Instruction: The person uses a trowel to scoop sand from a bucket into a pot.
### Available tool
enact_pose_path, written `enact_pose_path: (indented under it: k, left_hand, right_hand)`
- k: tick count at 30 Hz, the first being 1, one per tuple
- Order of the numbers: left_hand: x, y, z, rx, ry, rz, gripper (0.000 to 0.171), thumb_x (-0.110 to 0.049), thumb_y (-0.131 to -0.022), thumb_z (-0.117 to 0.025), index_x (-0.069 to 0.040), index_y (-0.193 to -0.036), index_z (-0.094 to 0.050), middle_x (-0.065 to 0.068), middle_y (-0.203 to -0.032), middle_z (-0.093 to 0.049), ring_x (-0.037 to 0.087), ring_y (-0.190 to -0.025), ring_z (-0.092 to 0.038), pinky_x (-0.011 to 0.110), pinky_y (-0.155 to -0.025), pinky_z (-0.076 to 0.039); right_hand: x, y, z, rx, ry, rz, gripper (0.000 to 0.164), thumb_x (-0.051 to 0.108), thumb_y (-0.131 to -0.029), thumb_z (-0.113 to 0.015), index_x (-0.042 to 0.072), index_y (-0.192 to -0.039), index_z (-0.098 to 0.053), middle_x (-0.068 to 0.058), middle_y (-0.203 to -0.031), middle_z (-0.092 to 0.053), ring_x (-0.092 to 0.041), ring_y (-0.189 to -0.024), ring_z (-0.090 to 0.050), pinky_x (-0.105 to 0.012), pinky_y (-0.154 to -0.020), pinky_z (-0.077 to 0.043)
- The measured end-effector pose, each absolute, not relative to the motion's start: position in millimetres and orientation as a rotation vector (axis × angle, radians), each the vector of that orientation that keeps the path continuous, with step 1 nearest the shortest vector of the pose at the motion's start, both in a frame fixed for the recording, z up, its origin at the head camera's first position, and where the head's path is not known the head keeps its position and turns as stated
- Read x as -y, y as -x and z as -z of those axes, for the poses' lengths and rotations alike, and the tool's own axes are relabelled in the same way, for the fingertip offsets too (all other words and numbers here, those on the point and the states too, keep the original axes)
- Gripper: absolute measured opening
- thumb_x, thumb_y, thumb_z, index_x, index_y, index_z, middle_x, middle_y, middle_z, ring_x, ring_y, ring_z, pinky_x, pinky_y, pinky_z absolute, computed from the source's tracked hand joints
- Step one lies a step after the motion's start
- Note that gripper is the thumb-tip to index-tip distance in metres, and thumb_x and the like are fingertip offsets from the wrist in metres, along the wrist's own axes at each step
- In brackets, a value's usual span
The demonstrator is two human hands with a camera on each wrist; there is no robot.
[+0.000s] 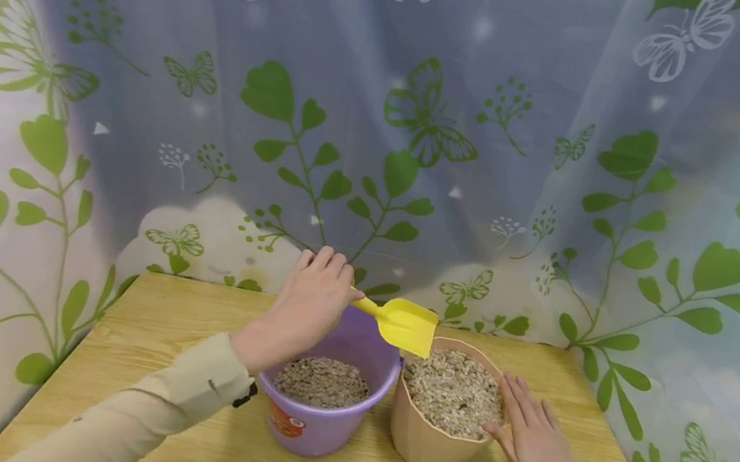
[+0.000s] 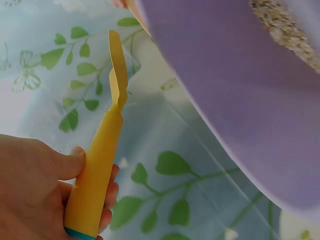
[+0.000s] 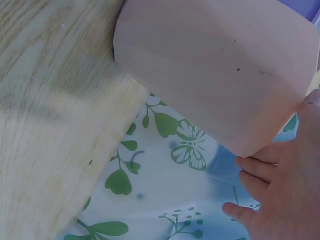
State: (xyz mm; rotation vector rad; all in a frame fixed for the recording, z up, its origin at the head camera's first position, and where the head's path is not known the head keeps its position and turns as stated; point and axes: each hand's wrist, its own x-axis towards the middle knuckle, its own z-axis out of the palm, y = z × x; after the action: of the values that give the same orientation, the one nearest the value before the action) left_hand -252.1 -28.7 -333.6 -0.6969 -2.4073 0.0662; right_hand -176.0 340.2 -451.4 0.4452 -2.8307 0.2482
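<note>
The left hand (image 1: 309, 296) is gripping a yellow shovel (image 1: 404, 325); the outstretched right hand (image 1: 538, 445) is touching a peach pot (image 1: 418, 445).

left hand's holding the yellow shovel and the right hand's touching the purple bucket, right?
Not quite: the right hand touches the tan pot, as the head view shows. The left hand does hold the yellow shovel.

Your yellow shovel (image 1: 404, 325) is raised near your part-filled purple bucket (image 1: 335, 431) and fuller peach pot (image 1: 426, 446), both upright, holding beige granules (image 1: 454, 390)
</note>
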Motion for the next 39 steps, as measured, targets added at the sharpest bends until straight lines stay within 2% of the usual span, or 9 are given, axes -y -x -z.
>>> enact_pose_path:
  k: [7, 12, 14, 16, 19, 23, 29, 33, 39]
  left_hand:
    - [69, 251, 343, 2.473, 0.575, -0.072, 0.034, -0.039, -0.100, -0.062, -0.006, -0.091, -0.064, 0.007, -0.092, -0.062, 0.025, -0.092, -0.051, 0.037, -0.078, -0.038]
    - [90, 251, 353, 2.483, 0.609, -0.138, 0.035, -0.037, -0.096, -0.069, -0.002, -0.092, -0.067, 0.007, -0.089, -0.062, 0.024, -0.088, -0.051, 0.037, -0.077, -0.039]
    - [95, 252, 358, 2.480, 0.644, -0.200, 0.036, -0.037, -0.094, -0.071, -0.001, -0.093, -0.068, 0.007, -0.088, -0.062, 0.024, -0.087, -0.050, 0.037, -0.077, -0.039]
    - [98, 253, 362, 2.496, 0.680, -0.280, 0.038, -0.039, -0.094, -0.070, -0.001, -0.096, -0.070, 0.007, -0.090, -0.064, 0.024, -0.087, -0.050, 0.037, -0.078, -0.039]
    - [99, 255, 368, 2.521, 0.735, -0.409, 0.040, -0.042, -0.094, -0.067, -0.002, -0.100, -0.071, 0.006, -0.095, -0.066, 0.023, -0.091, -0.051, 0.037, -0.080, -0.040]
    - [96, 257, 374, 2.468, 0.778, -0.514, 0.034, -0.037, -0.092, -0.071, -0.003, -0.095, -0.073, 0.005, -0.092, -0.068, 0.022, -0.089, -0.053, 0.035, -0.079, -0.043]
    - [84, 257, 375, 2.360, 0.768, -0.669, 0.007, -0.014, -0.085, -0.074, -0.009, -0.080, -0.074, 0.001, -0.081, -0.067, 0.018, -0.085, -0.051, 0.030, -0.079, -0.041]
    - [72, 258, 378, 2.346, 0.758, -0.883, 0.015, -0.021, -0.091, -0.068, -0.014, -0.079, -0.075, -0.004, -0.080, -0.065, 0.017, -0.086, -0.047, 0.030, -0.083, -0.037]
    - [58, 260, 388, 2.427, 0.758, -1.115, 0.021, -0.032, -0.098, -0.060, -0.022, -0.098, -0.078, -0.007, -0.088, -0.067, 0.017, -0.091, -0.045, 0.032, -0.082, -0.034]
  right_hand:
    - [-318, 175, 440, 2.762, -0.545, -0.172, 0.073, 0.042, -0.103, -0.055, 0.003, -0.158, -0.028, -0.018, -0.162, -0.032, -0.038, -0.147, -0.031, -0.050, -0.122, -0.018]
    - [-285, 182, 432, 2.687, -0.675, -0.163, 0.077, 0.042, -0.099, -0.062, 0.002, -0.157, -0.031, -0.018, -0.162, -0.032, -0.037, -0.147, -0.033, -0.044, -0.124, -0.016]
    - [-272, 188, 432, 2.630, -0.724, -0.166, 0.078, 0.042, -0.097, -0.063, 0.001, -0.155, -0.033, -0.019, -0.161, -0.034, -0.037, -0.146, -0.035, -0.046, -0.122, -0.020]
    - [-258, 194, 434, 2.578, -0.773, -0.185, 0.076, 0.047, -0.099, -0.058, -0.001, -0.154, -0.035, -0.019, -0.160, -0.036, -0.037, -0.145, -0.037, -0.050, -0.120, -0.026]
    - [-238, 200, 439, 2.524, -0.837, -0.199, 0.079, 0.058, -0.102, -0.039, -0.003, -0.152, -0.038, -0.021, -0.158, -0.038, -0.038, -0.143, -0.041, -0.057, -0.112, -0.035]
    - [-218, 205, 445, 2.519, -0.872, -0.202, 0.090, 0.068, -0.099, -0.019, -0.003, -0.152, -0.038, -0.021, -0.158, -0.037, -0.038, -0.142, -0.042, -0.059, -0.110, -0.037]
    - [-211, 208, 448, 2.554, -0.851, -0.210, 0.091, 0.069, -0.098, -0.019, -0.001, -0.154, -0.036, -0.018, -0.160, -0.035, -0.035, -0.145, -0.039, -0.058, -0.111, -0.035]
    - [-211, 209, 451, 2.534, -0.864, -0.210, 0.089, 0.067, -0.100, -0.021, -0.003, -0.153, -0.037, -0.020, -0.159, -0.035, -0.037, -0.143, -0.040, -0.059, -0.111, -0.035]
    - [-211, 210, 452, 2.500, -0.867, -0.236, 0.086, 0.065, -0.101, -0.026, -0.003, -0.152, -0.038, -0.021, -0.158, -0.036, -0.038, -0.143, -0.041, -0.059, -0.111, -0.035]
